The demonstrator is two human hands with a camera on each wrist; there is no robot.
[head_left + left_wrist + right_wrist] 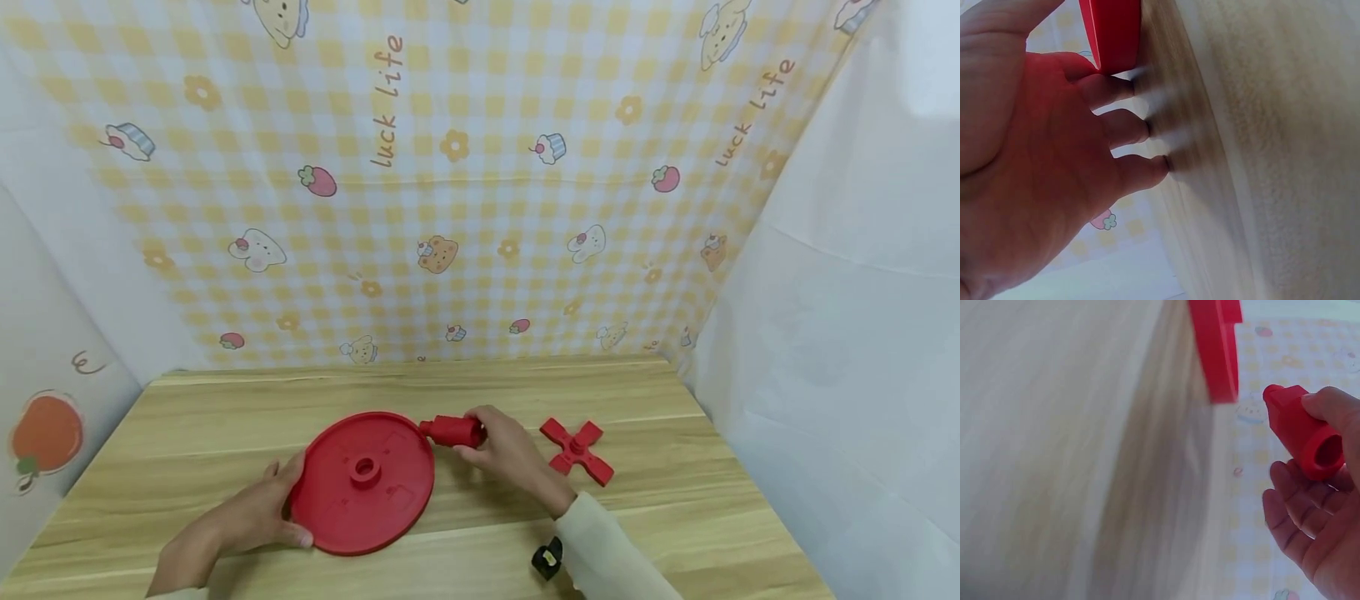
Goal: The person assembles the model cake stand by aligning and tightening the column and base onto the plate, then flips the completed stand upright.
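Observation:
A red round plate (358, 518) with a raised rim and a hollow hub at its centre lies on the wooden table. My left hand (251, 510) holds it by its left edge, thumb at the near side of the rim. In the left wrist view, the other fingertips (1141, 172) reach down to the tabletop beside the plate. My right hand (504, 446) pinches a red post (453, 431) with a narrow stub at one end and a hollow socket at the other. The stub points left, close to the plate's right rim. In the right wrist view, the post (1294, 428) is above the table.
A red cross-shaped piece (577, 448) with a central peg lies right of my right hand. Beside the right sleeve sits a small black object (547, 558). A patterned cloth (480, 208) hangs behind the table, with white sheets (840, 317) at the sides.

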